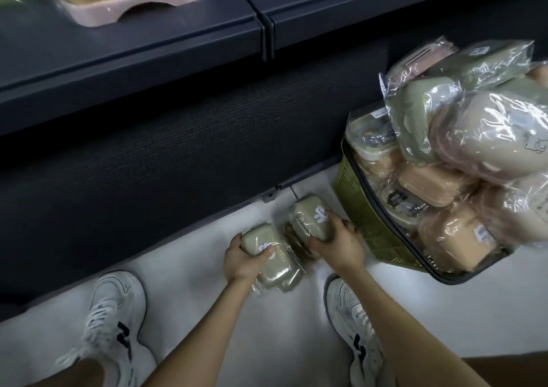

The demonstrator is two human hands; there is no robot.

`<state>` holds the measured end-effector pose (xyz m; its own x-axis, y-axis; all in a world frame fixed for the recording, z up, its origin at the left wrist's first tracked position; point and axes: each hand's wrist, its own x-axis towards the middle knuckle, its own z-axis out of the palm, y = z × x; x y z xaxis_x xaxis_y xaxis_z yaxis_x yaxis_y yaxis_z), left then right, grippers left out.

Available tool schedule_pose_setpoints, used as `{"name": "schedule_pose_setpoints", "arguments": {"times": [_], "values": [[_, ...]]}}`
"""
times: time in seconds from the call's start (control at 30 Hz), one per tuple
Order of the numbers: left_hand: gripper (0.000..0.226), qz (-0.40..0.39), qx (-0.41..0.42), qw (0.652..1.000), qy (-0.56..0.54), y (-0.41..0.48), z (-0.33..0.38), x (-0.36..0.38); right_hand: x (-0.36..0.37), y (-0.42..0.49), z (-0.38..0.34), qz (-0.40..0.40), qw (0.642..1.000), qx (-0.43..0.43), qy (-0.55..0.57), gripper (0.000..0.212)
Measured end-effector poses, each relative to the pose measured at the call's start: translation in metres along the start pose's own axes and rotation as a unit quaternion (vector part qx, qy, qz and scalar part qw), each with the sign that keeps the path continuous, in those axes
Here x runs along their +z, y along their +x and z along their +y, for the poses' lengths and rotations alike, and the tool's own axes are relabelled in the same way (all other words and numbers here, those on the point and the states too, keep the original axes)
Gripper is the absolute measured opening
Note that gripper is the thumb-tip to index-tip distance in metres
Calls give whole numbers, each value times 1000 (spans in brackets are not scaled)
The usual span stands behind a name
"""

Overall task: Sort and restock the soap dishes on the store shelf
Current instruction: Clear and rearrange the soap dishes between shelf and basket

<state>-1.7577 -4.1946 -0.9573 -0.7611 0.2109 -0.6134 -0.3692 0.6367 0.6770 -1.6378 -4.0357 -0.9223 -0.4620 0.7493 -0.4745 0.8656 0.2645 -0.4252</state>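
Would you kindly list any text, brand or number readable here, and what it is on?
"N": logo on both white sneakers.
White stickers on the green plastic-wrapped soap dishes gripped by the left hand and right hand: too blurred to read.
Printed labels on wrapped packs in the green plastic basket: too small to read.

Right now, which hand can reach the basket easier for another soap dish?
Probably the right hand: it is beside the green basket, though it grips a soap dish it must put down first. The left hand is farther off.
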Motion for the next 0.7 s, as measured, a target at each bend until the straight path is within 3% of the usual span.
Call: {"name": "schedule_pose_setpoints", "arguments": {"times": [0.23, 0.4, 0.7], "values": [[44, -35, 101, 994, -38, -51, 61, -64, -75, -49, -40, 22, 994, -43, 102, 78], [81, -31, 206, 978, 26, -98, 119, -119, -139, -92, -80, 64, 977, -119, 165, 73], [77, 61, 359, 924, 118, -167, 236, -176, -252, -121, -146, 202, 941, -240, 129, 82]]}}
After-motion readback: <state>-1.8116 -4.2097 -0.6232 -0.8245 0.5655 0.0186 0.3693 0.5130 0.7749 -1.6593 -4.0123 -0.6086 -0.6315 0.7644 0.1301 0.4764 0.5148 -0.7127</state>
